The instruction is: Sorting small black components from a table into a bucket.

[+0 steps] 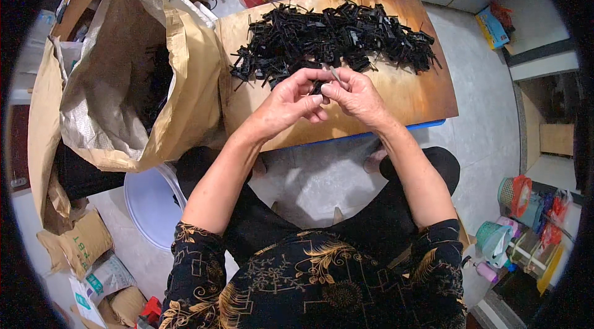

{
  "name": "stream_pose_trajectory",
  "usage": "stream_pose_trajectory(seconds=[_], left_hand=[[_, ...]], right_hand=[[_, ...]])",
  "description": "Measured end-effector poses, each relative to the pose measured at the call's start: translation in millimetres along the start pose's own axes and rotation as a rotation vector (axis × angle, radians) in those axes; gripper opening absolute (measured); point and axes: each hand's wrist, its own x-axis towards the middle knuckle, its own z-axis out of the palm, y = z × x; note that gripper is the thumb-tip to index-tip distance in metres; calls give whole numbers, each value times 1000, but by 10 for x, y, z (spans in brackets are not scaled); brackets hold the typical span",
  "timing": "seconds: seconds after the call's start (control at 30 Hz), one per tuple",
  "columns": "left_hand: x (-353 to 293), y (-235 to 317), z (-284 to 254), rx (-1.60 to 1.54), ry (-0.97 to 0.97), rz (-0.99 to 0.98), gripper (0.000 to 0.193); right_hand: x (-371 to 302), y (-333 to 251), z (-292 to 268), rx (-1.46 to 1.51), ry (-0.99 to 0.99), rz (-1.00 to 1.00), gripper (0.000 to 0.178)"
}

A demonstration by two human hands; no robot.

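My left hand (pixel 289 101) has its fingers curled round a small black plastic part (pixel 317 87), mostly hidden by the fingers. Close against it, my right hand (pixel 355 99) pinches a thin greyish tool, perhaps a small blade (pixel 335 73), with its tip near the part. Both hands hover over the near edge of a wooden board (pixel 396 97). Just beyond them, a heap of black plastic parts (pixel 328 35) with thin sticks, like moulded pieces on their runners, covers the far half of the board.
A large open brown paper sack (pixel 192 100) stands left of the board, with dark pieces inside. Below it is a round white tub (pixel 151 208). A blue edge (pixel 427 123) shows under the board. Baskets and bags (pixel 495 242) line the right side.
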Motion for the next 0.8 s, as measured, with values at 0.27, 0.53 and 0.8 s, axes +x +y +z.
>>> stream_pose_trajectory(seconds=[0.27, 0.53, 0.8], left_hand=[[50, -80, 31, 144, 235, 98, 30], [101, -202, 47, 212, 295, 174, 29], [126, -239, 59, 233, 358, 139, 28]], right_hand=[[-85, 10, 207, 172, 103, 92, 35], [-56, -4, 292, 306, 84, 159, 36], [14, 85, 348, 387, 135, 180, 28]])
